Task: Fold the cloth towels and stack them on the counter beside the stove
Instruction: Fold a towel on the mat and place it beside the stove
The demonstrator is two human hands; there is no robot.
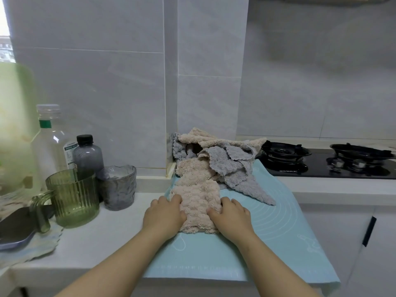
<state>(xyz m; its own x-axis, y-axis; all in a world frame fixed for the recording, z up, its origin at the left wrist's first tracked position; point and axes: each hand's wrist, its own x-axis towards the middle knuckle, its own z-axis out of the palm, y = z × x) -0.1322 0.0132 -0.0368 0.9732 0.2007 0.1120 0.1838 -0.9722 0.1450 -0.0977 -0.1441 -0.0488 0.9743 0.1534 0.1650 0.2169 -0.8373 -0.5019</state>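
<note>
Towels [214,159], beige and grey, lay in a loose heap at the back of the desk [96,243], against the wall corner and just left of the stove [321,166]. From my remote seat, the desk filled the lower frame. A teal mat [267,243] covered its right part and hung over the front edge. The black stove sat beyond the mat's far right corner, and one beige corner of the heap reached its near burner.

A grey towel [242,181] spilled out of the heap to the right across the mat. A beige towel [199,202] trailed from the heap toward me as a long strip, its near end flat on the mat.

On the desk's left stood a clear bottle [51,142]. In front of it were a green pitcher [72,198], a smoky bottle [87,155] and a grey cup [117,187], all close together and well apart from the towels.

My left hand [164,215] rested on the strip's left edge and my right hand [232,217] on its right edge. On both, the fingers lay close together and nearly straight, palms down, pressing the cloth with thumbs turned inward on it. I saw no pinch or grip.
</note>
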